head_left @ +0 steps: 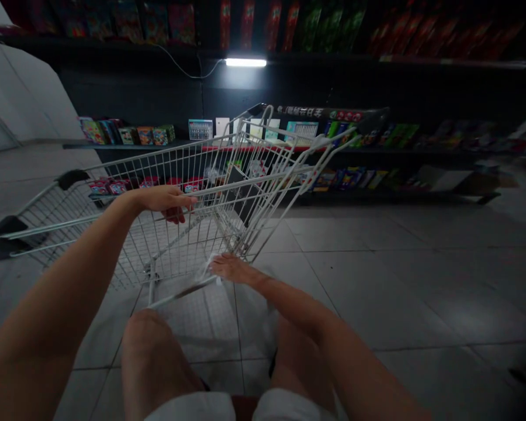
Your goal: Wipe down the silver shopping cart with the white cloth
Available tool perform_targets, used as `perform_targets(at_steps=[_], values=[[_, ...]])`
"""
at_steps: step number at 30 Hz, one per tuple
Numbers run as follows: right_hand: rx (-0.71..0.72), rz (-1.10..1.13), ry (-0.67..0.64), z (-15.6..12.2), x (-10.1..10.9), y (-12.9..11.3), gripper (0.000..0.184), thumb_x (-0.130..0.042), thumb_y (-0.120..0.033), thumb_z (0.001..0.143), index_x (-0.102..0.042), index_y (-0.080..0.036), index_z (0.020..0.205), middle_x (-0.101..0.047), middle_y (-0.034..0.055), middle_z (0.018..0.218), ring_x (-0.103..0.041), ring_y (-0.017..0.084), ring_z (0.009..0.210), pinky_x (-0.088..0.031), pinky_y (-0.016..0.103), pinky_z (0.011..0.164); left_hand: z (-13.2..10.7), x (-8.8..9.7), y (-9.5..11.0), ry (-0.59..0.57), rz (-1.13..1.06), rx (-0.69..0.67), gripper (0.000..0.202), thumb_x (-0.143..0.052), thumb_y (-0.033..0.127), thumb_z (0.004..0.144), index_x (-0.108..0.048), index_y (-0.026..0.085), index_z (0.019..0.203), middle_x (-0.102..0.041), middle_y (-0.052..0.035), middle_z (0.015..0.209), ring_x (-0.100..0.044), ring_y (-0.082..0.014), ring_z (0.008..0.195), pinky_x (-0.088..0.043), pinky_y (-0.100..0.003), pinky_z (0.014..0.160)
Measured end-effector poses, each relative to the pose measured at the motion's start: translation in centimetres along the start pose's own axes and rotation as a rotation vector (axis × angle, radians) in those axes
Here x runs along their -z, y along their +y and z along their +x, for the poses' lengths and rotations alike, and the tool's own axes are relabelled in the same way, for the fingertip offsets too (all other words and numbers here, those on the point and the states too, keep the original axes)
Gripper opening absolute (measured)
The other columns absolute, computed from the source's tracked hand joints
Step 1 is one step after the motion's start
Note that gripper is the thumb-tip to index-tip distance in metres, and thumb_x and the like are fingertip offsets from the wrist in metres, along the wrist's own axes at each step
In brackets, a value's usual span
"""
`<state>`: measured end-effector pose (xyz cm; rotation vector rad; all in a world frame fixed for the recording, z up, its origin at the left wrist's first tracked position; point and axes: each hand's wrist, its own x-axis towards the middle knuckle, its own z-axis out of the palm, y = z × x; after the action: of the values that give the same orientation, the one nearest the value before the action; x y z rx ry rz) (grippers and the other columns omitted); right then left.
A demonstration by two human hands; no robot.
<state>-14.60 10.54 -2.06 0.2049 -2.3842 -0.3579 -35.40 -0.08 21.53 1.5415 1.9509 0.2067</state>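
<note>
The wire shopping cart [179,169] sits directly in front of you, leaning in the view, with its lower edge just above your knees [151,351] and its far end toward the shelves.

Your left hand [164,202] is partly closed, its fingers [182,202] curled over a wire rail [245,186] along the cart's side. For a sound hold, that rail belongs deep in the bend of your fingers rather than out at the tips, with your wrist kept straight behind it.

Your right hand [232,268] is open, palm down and fingers loosely extended, at the cart's lower corner. It lies against a white plastic bag [249,321] that hangs in front of your legs, though you can't tell whether it presses the bag, the wire, or both. It doesn't appear to grip anything; closing it properly would mean having a rail or the bag fully inside your fingers.

Black handle grips [72,178] stick out to your left, well away from both hands. Beyond the cart, dark shelves [346,151] hold colourful boxes [127,135] under a lit tube lamp [245,62], and pale floor tiles [377,280] spread out around you.
</note>
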Motion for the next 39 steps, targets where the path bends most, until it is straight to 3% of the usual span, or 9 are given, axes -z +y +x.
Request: perform_targets(at_steps=[4, 10, 15, 18, 24, 29, 34, 36, 39], values=[[-0.032, -0.032, 0.070, 1.0, 1.6, 3.5, 0.022, -0.056, -0.018, 0.094, -0.072, -0.026, 0.106, -0.069, 0.0021, 0.107, -0.060, 0.015, 0.099, -0.047, 0.031, 0.095, -0.3, 0.0, 0.0, 0.031, -0.001, 0.032, 0.071, -0.042, 0.075, 0.077, -0.072, 0.018, 0.108, -0.077, -0.0107, 0.085, -0.071, -0.0240, 0.079, -0.053, -0.034, 0.074], [-0.678, -0.098, 0.360, -0.5, 0.9, 4.3, 0.043, -0.054, -0.016, 0.087, -0.066, -0.027, 0.127, -0.059, 0.0108, 0.127, -0.049, 0.029, 0.121, -0.040, 0.048, 0.106, -0.9, -0.2, 0.4, 0.068, -0.006, 0.075, 0.084, -0.027, 0.081, 0.079, -0.071, 0.017, 0.113, -0.077, -0.0121, 0.086, -0.072, -0.0254, 0.085, -0.053, -0.034, 0.077], [-0.237, -0.096, -0.013, -5.3, -2.6, 1.7, 0.026, -0.056, -0.017, 0.092, -0.072, -0.031, 0.106, -0.070, 0.0030, 0.106, -0.058, 0.017, 0.103, -0.048, 0.033, 0.089, -0.5, -0.1, -0.2, 0.077, -0.052, 0.026, 0.075, -0.036, 0.079, 0.079, -0.072, 0.018, 0.102, -0.077, -0.0117, 0.080, -0.072, -0.0253, 0.077, -0.054, -0.034, 0.073], [0.013, -0.116, -0.116, -5.9, 1.0, 5.6, 0.028, -0.054, -0.016, 0.095, -0.069, -0.034, 0.110, -0.070, -0.0012, 0.113, -0.057, 0.015, 0.106, -0.048, 0.031, 0.086, -0.3, 0.0, -0.4, 0.074, -0.089, -0.008, 0.070, -0.037, 0.077, 0.081, -0.072, 0.018, 0.096, -0.077, -0.0121, 0.077, -0.072, -0.0256, 0.074, -0.054, -0.034, 0.071], [-0.447, -0.309, 0.315, -1.4, 13.6, 17.5, 0.030, -0.053, -0.022, 0.093, -0.067, -0.031, 0.117, -0.059, 0.0045, 0.126, -0.049, 0.027, 0.120, -0.044, 0.050, 0.103, -1.2, -0.3, 0.7, 0.102, -0.110, 0.018, 0.063, -0.034, 0.063, 0.091, -0.067, 0.011, 0.100, -0.076, -0.0119, 0.073, -0.072, -0.0242, 0.075, -0.054, -0.033, 0.073], [-0.734, -0.278, 0.588, -1.4, 8.1, 12.7, 0.044, -0.046, -0.020, 0.088, -0.060, -0.021, 0.130, -0.049, 0.0144, 0.128, -0.046, 0.032, 0.125, -0.043, 0.055, 0.105, -1.4, -0.3, 1.0, 0.109, -0.110, 0.044, 0.062, -0.033, 0.060, 0.093, -0.066, 0.009, 0.102, -0.076, -0.0115, 0.074, -0.071, -0.0227, 0.076, -0.053, -0.032, 0.074], [-0.413, -0.185, 0.117, -6.6, -0.7, 4.8, 0.028, -0.055, -0.018, 0.090, -0.072, -0.028, 0.109, -0.064, 0.0079, 0.104, -0.056, 0.022, 0.103, -0.050, 0.038, 0.092, -1.2, -0.1, 0.4, 0.091, -0.112, 0.022, 0.069, -0.038, 0.072, 0.086, -0.068, 0.011, 0.101, -0.076, -0.0101, 0.075, -0.070, -0.0233, 0.075, -0.052, -0.033, 0.075], [-0.216, -0.159, -0.074, -7.5, 0.9, 5.9, 0.026, -0.057, -0.018, 0.091, -0.072, -0.032, 0.107, -0.067, 0.0036, 0.107, -0.057, 0.019, 0.103, -0.049, 0.035, 0.089, -1.4, 0.1, 0.1, 0.091, -0.106, 0.025, 0.071, -0.039, 0.075, 0.083, -0.069, 0.013, 0.099, -0.076, -0.0099, 0.075, -0.069, -0.0235, 0.076, -0.052, -0.033, 0.075], [-0.205, -0.253, -0.068, -6.7, 9.0, 12.5, 0.027, -0.054, -0.017, 0.094, -0.070, -0.033, 0.109, -0.066, 0.0012, 0.116, -0.055, 0.019, 0.109, -0.047, 0.036, 0.090, -1.9, 0.6, 0.0, 0.040, -0.109, 0.062, 0.073, -0.039, 0.078, 0.080, -0.070, 0.014, 0.099, -0.076, -0.0108, 0.079, -0.069, -0.0249, 0.080, -0.051, -0.032, 0.075]])
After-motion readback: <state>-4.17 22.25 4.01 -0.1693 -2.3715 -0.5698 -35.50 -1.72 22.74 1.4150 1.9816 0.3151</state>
